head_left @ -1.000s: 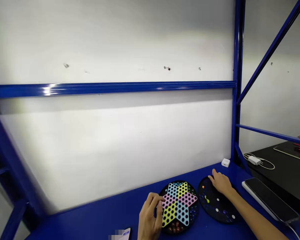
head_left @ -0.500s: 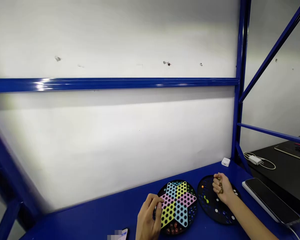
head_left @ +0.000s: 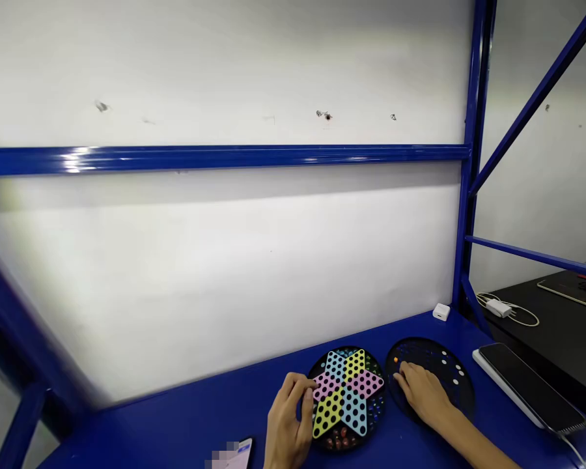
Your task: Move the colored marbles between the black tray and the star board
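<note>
A Chinese checkers board (head_left: 354,417), round and black with a star of pink, yellow and light-blue points, lies on the blue table. Dark red marbles (head_left: 340,439) sit in its front pocket. My left hand (head_left: 290,417) is at its left edge, fingers bent onto the rim. To the right is a round black tray (head_left: 461,407) with white dots (head_left: 444,362) and a small orange piece (head_left: 395,359). My right hand (head_left: 422,391) is palm down over the tray, fingers curled under. Its palm and the marbles it held are hidden.
A white charger block (head_left: 441,312) sits by the blue rack post. At the right lies a black phone (head_left: 532,384) on a white box. Another phone (head_left: 239,456) is at the front edge. Beyond the rack, a white adapter (head_left: 499,308) rests on a dark table.
My right hand has turned from a raised fist showing marbles to palm down, lower over the tray, covering the yellow-green pieces. My left hand stays at the board's edge. The view shifts slightly.
</note>
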Demonstrator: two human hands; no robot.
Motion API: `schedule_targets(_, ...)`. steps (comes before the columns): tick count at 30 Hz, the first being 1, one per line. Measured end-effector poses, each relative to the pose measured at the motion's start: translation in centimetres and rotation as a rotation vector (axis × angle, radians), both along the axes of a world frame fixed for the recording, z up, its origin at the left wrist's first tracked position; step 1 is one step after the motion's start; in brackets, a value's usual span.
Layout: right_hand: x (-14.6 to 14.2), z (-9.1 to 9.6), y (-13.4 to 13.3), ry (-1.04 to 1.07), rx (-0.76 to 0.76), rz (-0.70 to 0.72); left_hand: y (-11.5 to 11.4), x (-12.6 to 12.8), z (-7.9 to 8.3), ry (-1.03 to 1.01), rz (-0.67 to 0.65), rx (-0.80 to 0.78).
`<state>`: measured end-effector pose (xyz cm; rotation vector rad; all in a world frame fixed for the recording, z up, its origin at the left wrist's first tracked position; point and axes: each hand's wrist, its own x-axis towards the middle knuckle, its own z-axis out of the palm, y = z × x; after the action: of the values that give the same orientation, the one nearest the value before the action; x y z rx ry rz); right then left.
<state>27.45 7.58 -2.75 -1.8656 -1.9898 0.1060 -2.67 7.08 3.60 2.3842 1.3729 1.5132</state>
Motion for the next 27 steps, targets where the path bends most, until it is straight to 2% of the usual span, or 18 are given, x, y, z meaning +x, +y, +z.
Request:
schedule_targets(3, -0.6, -0.4, -0.1, -0.146, -0.011, 0.027, -0.1, 0.2, -0.2, -0.005, -0.011, -0.012)
schedule_targets(9, -1.3, 1.0, 0.4, -0.318, -0.079, 0.132, -0.4, 0.5, 0.1, -0.009, -0.020, -0.016)
schedule_targets(15, -0.8, 0.9, 0.4, -0.328, -0.038, 0.126, -0.6, 0.5, 0.6, -0.019, -0.017, 0.001)
schedule_targets(18, -1.5, 2.1, 1.1, -0.278, -0.013, 0.068, -0.6, 0.5, 0.6, -0.033, -0.012, 0.010)
schedule_targets(20, -3.4, 3.5, 1.9, -0.214, 0.001, 0.060, -0.6, 0.5, 0.5, -0.041, -0.016, 0.020)
schedule_targets(23, -8.7, 5.1, 3.6, -0.158, 0.020, 0.182, -0.8, 0.4, 0.4, -0.051, -0.018, 0.056)
schedule_targets(27, -16.3, 4.9, 6.2, -0.181, 0.048, 0.340, -0.6, 0.0, -0.1, -0.065, 0.009, 0.106)
